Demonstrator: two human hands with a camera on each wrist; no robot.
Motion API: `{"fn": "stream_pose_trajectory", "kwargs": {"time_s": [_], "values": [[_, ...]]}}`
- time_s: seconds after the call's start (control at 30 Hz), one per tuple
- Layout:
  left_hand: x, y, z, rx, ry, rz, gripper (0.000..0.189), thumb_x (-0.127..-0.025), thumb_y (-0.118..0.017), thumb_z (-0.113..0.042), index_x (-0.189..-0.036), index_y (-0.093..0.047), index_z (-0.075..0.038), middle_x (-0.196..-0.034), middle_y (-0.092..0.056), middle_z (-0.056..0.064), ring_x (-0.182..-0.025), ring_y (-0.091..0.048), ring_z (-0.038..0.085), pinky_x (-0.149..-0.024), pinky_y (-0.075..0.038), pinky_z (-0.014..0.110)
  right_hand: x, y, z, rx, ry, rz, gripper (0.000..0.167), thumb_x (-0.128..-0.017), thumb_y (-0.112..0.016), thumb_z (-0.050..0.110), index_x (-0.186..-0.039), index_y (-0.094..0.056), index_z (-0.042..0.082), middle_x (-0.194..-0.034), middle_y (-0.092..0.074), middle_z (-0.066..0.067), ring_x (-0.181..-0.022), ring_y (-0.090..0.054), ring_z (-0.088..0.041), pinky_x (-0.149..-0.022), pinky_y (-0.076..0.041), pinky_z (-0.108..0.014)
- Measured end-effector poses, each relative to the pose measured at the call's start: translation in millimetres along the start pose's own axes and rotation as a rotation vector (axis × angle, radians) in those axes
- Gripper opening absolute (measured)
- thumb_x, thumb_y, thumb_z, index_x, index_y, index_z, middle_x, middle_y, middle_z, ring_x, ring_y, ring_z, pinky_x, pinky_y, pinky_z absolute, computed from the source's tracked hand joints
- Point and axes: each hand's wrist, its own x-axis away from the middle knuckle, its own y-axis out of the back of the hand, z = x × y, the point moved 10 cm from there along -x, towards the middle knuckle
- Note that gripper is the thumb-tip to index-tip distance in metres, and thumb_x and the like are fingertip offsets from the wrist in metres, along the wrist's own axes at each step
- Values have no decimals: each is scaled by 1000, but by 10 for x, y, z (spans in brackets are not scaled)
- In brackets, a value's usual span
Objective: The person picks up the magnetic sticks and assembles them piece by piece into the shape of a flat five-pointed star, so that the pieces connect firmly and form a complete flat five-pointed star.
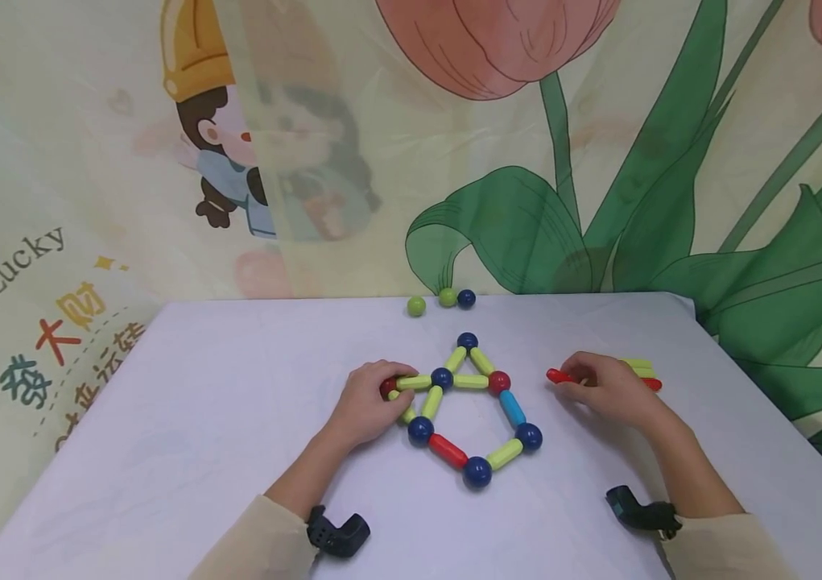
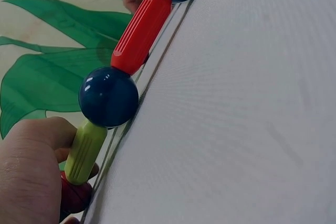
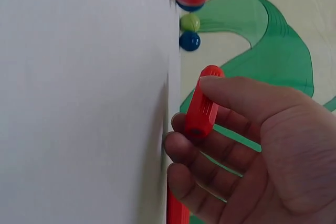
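A linked frame of short sticks and balls lies on the table. At its left corner my left hand [image 1: 365,404] grips a red ball [image 2: 75,195], mostly hidden behind the hand. A lime stick [image 2: 85,153] joins that ball to a dark blue ball [image 2: 108,97], and a red stick [image 2: 142,34] runs on from there. To the right of the frame, my right hand [image 1: 608,385] pinches a loose red stick [image 3: 203,100] between thumb and fingers. The frame also has a light blue stick [image 1: 512,408] and another red ball [image 1: 499,382].
Two lime balls [image 1: 416,306] and a dark blue ball [image 1: 466,299] sit near the table's back edge. Loose lime sticks [image 1: 638,364] and a red stick [image 1: 653,385] lie behind my right hand. A printed cloth [image 1: 338,161] hangs behind the white table [image 1: 251,362].
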Motion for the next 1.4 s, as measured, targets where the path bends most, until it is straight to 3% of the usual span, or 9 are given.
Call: {"fn": "stream_pose_trajectory", "kwargs": {"time_s": [0.43, 0.67, 1.4], "values": [[-7, -8, 13, -4, 6, 3, 28, -93, -70, -22, -120, -74, -21, -113, -73, -3, -101, -58, 18, -86, -49, 35, -147, -281, 244, -26, -4, 69, 27, -90, -78, 24, -113, -70, 13, -108, -69, -8, -93, -61, -21, -74, -57, -30], [-6, -3, 1, 6, -1, 3, 28, -92, -71, -22, -120, -75, -21, -114, -73, -3, -102, -58, 18, -87, -48, 35, -149, -316, 311, 6, 22, 66, 26, -90, -78, 21, -113, -70, 12, -108, -69, -7, -94, -60, -21, -79, -58, -33], [0, -6, 2, -1, -23, -6, 27, -92, -71, -21, -119, -75, -21, -110, -73, -3, -98, -58, 17, -84, -48, 34, -108, -347, 334, 7, 19, 42, 21, -90, -79, 18, -108, -70, 12, -106, -69, -7, -90, -60, -20, -78, -58, -32]]}}
